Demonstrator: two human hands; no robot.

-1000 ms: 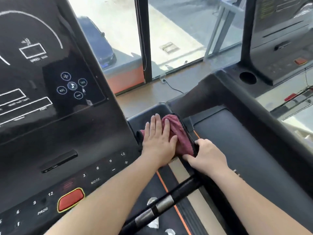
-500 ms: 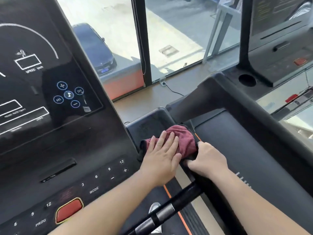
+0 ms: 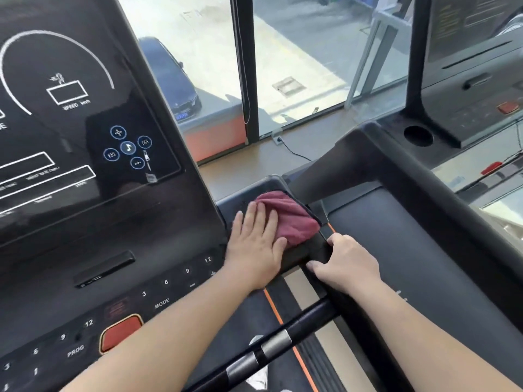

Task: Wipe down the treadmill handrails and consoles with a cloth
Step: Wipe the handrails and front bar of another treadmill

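Note:
A maroon cloth [image 3: 291, 217] lies bunched on the black side tray at the right end of the treadmill console [image 3: 85, 222]. My left hand [image 3: 256, 244] presses flat on the cloth's left part, fingers together and pointing up. My right hand [image 3: 343, 263] grips the black edge of the tray where the handrail [image 3: 285, 339] joins it, just right of the cloth. The handrail runs down to the lower left and carries silver sensor plates.
The console has a dark display, number keys and an orange-red stop button [image 3: 120, 332]. A second treadmill [image 3: 424, 210] stands close on the right, its console [image 3: 475, 80] beyond. A window [image 3: 297, 52] lies ahead, with a cable [image 3: 294, 152] on the floor below.
My left hand has slid the cloth forward and left across the tray, fingers now straighter. My right hand has kept its grip on the tray edge. The view has shifted slightly.

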